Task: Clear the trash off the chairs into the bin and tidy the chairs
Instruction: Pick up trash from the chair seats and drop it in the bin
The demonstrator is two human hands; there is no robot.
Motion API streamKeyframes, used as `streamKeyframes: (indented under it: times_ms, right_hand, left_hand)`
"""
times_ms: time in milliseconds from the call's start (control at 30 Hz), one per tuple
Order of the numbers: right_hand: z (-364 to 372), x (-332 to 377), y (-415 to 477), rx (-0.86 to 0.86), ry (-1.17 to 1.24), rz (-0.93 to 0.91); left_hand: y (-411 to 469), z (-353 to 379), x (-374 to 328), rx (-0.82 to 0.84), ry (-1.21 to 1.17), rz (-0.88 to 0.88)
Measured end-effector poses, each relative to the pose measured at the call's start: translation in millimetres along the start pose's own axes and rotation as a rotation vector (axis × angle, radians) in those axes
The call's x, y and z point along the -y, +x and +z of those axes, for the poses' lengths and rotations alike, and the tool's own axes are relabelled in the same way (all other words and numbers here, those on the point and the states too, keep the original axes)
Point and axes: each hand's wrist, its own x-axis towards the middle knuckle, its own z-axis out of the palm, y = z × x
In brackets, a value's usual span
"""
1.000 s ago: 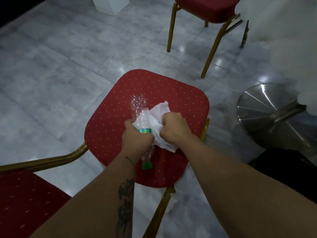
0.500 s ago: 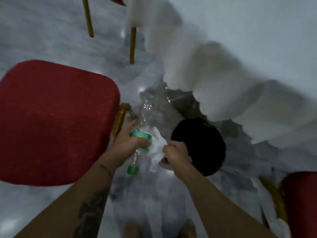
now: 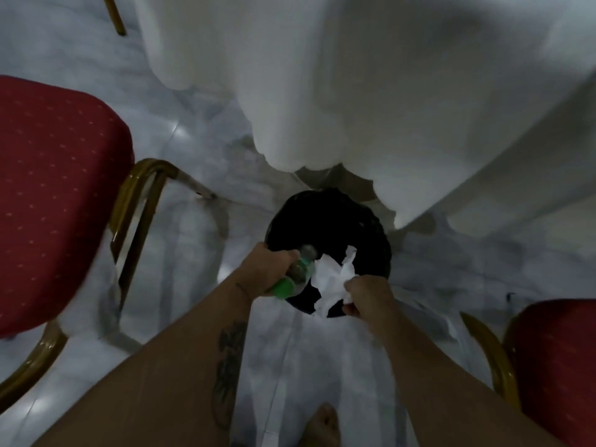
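Note:
A round black bin (image 3: 325,217) stands on the floor just below a draped white tablecloth. Over its near rim my left hand (image 3: 264,269) grips a clear plastic bottle (image 3: 301,264) with a green cap, its base pointing into the bin. Beside it my right hand (image 3: 364,295) pinches a crumpled white paper napkin (image 3: 333,279) that hangs above the bin's opening. The red chair (image 3: 54,195) with gold legs stands to the left, its seat bare.
The white tablecloth (image 3: 387,91) hangs low over the far side of the bin. A second red chair (image 3: 558,366) sits at the lower right. The floor (image 3: 180,240) is grey marble tile. My bare foot (image 3: 322,427) shows at the bottom edge.
I have turned from the chair to the bin. Both hands carried the bottle and napkin off the seat and now hold them over the bin's opening.

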Motion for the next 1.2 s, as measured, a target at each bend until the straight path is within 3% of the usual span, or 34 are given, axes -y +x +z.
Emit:
streamKeyframes:
  times_ms: [233, 433, 733, 933, 1200]
  right_hand:
    - [-15.6, 10.7, -4.1, 0.044, 0.016, -0.127]
    - [-29.8, 25.9, -38.4, 0.151, -0.008, -0.076]
    - [-49.9, 53.0, -128.4, 0.166, -0.178, -0.288]
    - [-70.2, 80.8, -245.9, 0.065, -0.397, -0.591]
    - [-55.4, 107.9, -464.2, -0.052, -0.536, -0.863]
  left_hand:
    - [14.9, 13.8, -2.4, -0.062, 0.06, 0.073]
    - [-42.7, 0.5, -29.7, -0.04, 0.199, 0.099]
    - [-153.0, -46.2, -47.0, -0.029, 0.369, 0.223]
    - [-258.3, -93.1, -62.2, 0.003, 0.351, 0.243]
    - [-417.4, -212.9, -69.0, 0.019, 0.46, 0.445]
